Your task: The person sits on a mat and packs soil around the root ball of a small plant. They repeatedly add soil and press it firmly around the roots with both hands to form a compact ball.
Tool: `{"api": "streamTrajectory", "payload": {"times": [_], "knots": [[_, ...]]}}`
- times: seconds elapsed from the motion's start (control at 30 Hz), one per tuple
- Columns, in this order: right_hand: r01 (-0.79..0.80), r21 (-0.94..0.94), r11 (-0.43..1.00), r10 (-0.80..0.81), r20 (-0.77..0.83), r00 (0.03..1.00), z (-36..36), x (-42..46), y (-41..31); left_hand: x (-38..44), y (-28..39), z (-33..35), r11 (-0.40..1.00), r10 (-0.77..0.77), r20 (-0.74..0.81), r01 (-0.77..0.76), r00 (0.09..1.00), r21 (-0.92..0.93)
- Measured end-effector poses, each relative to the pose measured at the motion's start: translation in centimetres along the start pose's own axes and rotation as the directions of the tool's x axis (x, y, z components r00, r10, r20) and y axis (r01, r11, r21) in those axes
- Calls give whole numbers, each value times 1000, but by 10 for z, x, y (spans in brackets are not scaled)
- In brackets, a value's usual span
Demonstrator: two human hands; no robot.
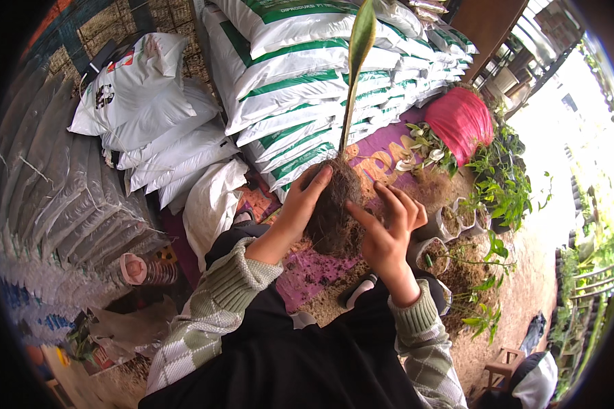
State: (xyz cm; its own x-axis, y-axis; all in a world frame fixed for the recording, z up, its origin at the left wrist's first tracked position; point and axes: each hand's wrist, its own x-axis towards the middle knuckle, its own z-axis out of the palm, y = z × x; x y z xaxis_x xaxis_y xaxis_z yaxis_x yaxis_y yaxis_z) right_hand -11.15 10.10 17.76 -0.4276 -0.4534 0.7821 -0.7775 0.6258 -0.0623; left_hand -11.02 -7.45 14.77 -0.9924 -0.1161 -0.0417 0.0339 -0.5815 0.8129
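A snake plant [360, 46] with one long upright leaf rises from a dark root ball [332, 225] matted with fibrous roots. My left hand [299, 199] grips the upper left side of the root ball, thumb laid across its front. At the root ball's right side is my right hand [391, 222], index finger touching the roots and the other fingers spread or partly curled, holding nothing. Loose dark soil lies scattered on the purple printed sheet [312, 278] beneath.
White-and-green filled sacks [291, 76] are stacked ahead, with white sacks [143, 97] and grey bags to the left. On the right are a red bag [460, 122], potted leafy plants [506, 189] and white grow bags [432, 253]. A small stool [504, 363] stands lower right.
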Motion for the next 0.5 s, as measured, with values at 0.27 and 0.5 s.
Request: {"api": "streamTrajectory", "payload": {"times": [0.27,0.5], "knots": [[-86,109,990,80,57,995,-4,0,-1,2,-6,-3,999,8,-17,-9,1000,-39],[-37,-10,999,37,27,999,-2,-4,-3,1,0,4,1000,1,5,-1,1000,8]]}}
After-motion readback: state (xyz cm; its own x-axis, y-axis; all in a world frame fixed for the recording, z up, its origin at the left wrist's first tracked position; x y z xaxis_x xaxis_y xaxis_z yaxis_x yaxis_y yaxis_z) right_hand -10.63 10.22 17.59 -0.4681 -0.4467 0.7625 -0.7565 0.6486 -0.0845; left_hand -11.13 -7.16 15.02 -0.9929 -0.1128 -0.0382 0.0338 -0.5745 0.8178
